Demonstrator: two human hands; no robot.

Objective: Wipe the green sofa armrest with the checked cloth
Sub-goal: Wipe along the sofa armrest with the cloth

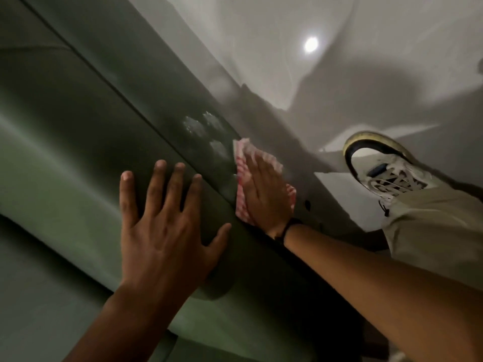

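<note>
The green sofa armrest (146, 95) runs diagonally from upper left to lower right. Several pale foamy spots (206, 131) sit on its outer side. My right hand (266, 194) lies flat on a red-and-white checked cloth (241, 152), pressing it against the armrest just below the spots; part of the cloth is hidden under the palm. My left hand (162, 220) rests flat on top of the armrest with its fingers spread, holding nothing.
A glossy pale floor (339, 61) lies beyond the armrest, with a ceiling light reflected in it. My white lace-up shoe (386, 168) and beige trouser leg (431, 231) stand at the right. The green seat cushion (39, 158) fills the left.
</note>
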